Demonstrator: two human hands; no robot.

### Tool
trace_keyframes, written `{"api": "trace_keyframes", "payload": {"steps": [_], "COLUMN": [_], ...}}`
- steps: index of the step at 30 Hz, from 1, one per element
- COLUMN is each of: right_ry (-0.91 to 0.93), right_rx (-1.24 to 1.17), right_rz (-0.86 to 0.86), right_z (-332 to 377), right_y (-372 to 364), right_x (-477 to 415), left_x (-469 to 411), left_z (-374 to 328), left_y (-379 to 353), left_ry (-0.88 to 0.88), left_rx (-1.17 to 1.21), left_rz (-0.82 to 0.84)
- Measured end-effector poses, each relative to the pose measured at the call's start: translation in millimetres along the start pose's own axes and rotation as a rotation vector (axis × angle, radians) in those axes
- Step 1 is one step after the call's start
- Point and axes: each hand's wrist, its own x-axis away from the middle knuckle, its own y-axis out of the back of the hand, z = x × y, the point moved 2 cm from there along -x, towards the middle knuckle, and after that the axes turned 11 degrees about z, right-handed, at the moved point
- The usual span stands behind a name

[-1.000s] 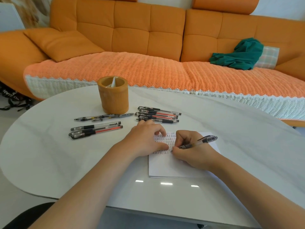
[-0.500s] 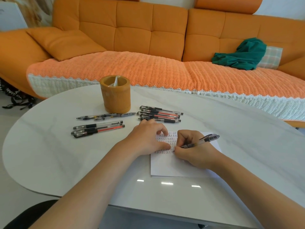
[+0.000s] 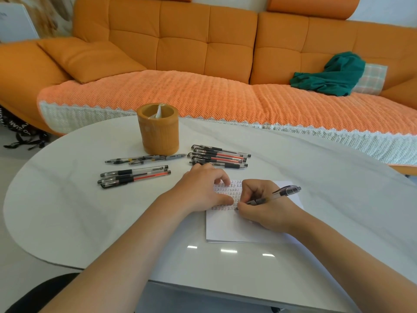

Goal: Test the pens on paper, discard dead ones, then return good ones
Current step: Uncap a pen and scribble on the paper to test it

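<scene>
Little changes: right grip (image 3: pixel 267 212) still pinches a pen (image 3: pixel 278 193), tip at the lowest marks on the paper (image 3: pixel 228 229); left grip (image 3: pixel 200 188), holding nothing, pins the sheet. Testing continues.

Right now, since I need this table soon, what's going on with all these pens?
A person is testing a pen. The right hand grips it with its tip on the paper, and the left hand presses the sheet down. Rows of small marks cover its upper part. Other pens lie in three groups on the table near the wooden holder.
</scene>
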Motion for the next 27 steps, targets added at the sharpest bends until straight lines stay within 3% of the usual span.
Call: {"api": "trace_keyframes", "payload": {"steps": [14, 19, 27], "right_ry": [0.014, 0.019, 0.034], "right_rx": [0.039, -0.263, -0.328], "right_rz": [-0.006, -0.101, -0.067], "right_z": [0, -4, -12], "right_y": [0, 12, 16], "right_x": [0, 1, -1], "left_x": [1, 1, -1], "left_z": [-2, -1, -1], "left_y": [0, 0, 1], "left_ry": [0.0, 0.004, 0.0], "left_rx": [0.007, 0.001, -0.004], "left_rz": [-0.008, 0.002, 0.02]}}
